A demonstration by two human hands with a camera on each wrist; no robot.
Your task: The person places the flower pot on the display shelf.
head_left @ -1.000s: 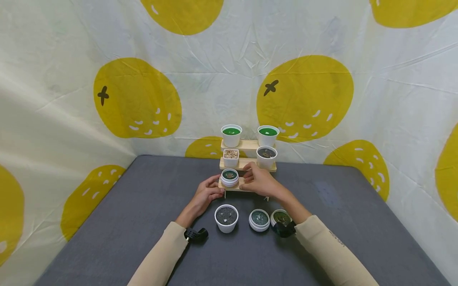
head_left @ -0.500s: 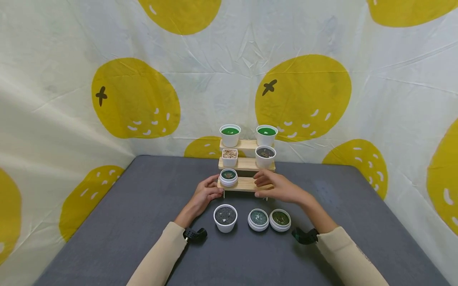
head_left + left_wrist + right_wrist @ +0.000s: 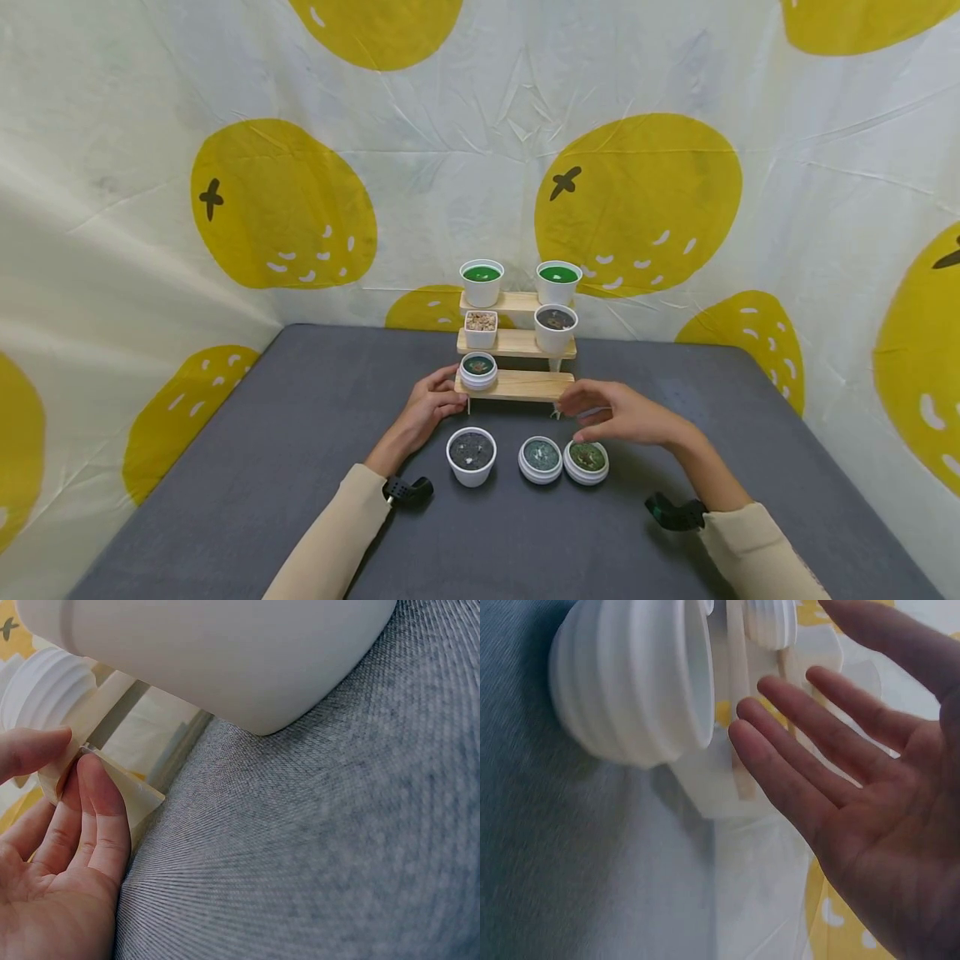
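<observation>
A three-step wooden display stand (image 3: 534, 384) stands at the back of the table. My left hand (image 3: 422, 412) grips the left end of its lowest step; in the left wrist view, thumb and fingers (image 3: 105, 787) pinch the board beside a clear leg. A ribbed white pot (image 3: 478, 380) with a dark green top sits by that hand on the step. My right hand (image 3: 628, 413), fingers (image 3: 780, 761) spread and relaxed, holds nothing. It hovers off the step's right end, just behind a ribbed white pot with an olive-green top (image 3: 587, 465).
Two green-topped white cups (image 3: 482, 289) stand on the top step. The middle step bears a square white pot (image 3: 481, 335) of pebbles and a dark-topped cup (image 3: 554, 335). Before the stand are a grey-filled cup (image 3: 471, 469) and a teal-topped ribbed pot (image 3: 540, 467).
My right hand has drawn back from the lowest step, to the right and toward me. The left hand and the pots have stayed in place.
</observation>
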